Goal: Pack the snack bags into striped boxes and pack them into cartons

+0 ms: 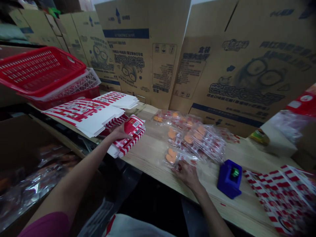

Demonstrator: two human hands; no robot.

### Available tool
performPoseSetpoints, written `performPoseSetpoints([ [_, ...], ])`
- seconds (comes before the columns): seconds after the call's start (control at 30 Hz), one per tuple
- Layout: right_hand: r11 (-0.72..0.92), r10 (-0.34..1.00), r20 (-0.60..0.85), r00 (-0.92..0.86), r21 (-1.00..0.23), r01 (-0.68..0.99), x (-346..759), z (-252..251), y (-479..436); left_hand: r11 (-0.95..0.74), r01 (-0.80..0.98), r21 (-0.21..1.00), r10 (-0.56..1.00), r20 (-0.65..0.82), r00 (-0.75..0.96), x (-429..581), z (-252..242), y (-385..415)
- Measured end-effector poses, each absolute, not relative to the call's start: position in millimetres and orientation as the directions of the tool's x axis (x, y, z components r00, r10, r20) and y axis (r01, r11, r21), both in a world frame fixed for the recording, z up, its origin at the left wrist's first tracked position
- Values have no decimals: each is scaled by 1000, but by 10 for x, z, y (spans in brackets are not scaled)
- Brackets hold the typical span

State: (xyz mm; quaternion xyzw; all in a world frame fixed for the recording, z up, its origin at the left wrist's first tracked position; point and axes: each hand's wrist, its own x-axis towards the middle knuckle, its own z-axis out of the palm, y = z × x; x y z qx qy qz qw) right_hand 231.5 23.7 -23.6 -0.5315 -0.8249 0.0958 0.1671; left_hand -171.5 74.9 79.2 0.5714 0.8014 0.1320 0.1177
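At the table's left side, my left hand [120,132] is closed on a red-and-white striped carton [135,124]. The carton looks folded and has a barcode on it; others like it lie directly beneath. Near the front edge, my right hand [187,173] pinches a clear plastic packet [171,156] with orange pieces inside. Its fingertips are partly hidden behind the hand's back. Just beyond lies a loose pile of similar clear packets [197,136]. Flat white-and-red carton blanks [92,113] are stacked to the left of my left hand.
A blue tape dispenser [229,179] stands right of my right hand. Striped printed sheets [283,197] lie at the right. Red baskets [44,70] are stacked back left. Large cardboard boxes [138,49] wall off the back. An open box with clear packets [37,184] sits lower left.
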Motion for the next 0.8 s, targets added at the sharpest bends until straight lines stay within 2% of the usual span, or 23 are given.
performPoseSetpoints([
  [0.03,405,914,182,-362,-420,812,2267,-165,247,304,894,330,949,-29,-313,-1648,877,673],
  [0.1,352,933,196,-300,-665,659,2088,3,240,250,924,289,964,18,-266,-1432,1016,463],
  [0.17,248,948,158,-275,-909,334,1825,187,187,127,953,274,983,90,-157,-1141,1074,197],
  [0.2,180,944,134,-300,-974,134,1683,272,144,63,955,291,988,115,-101,-990,1065,58],
  [0.27,64,930,120,-348,-984,-167,1443,400,31,-45,932,359,990,144,-8,-724,972,-200],
  [0.33,-3,936,102,-336,-954,-299,1321,444,-106,-94,881,463,986,168,17,-548,813,-399],
  [0.4,-31,971,46,-234,-948,-317,1338,403,-251,-110,758,643,986,168,1,-459,640,-534],
  [0.5,-43,999,-35,-37,-965,-260,1511,275,-447,-94,397,913,996,89,32,-364,438,-665],
  [0.57,-35,998,-48,48,-967,-251,1626,227,-545,-72,236,969,996,58,67,-253,351,-741],
  [0.73,-124,991,-131,-12,-898,-422,1738,319,-746,-21,18,1000,996,19,84,120,235,-948],
  [0.8,-175,982,-189,-10,-890,-422,1765,353,-852,-15,-46,999,998,17,55,217,229,-1028],
])
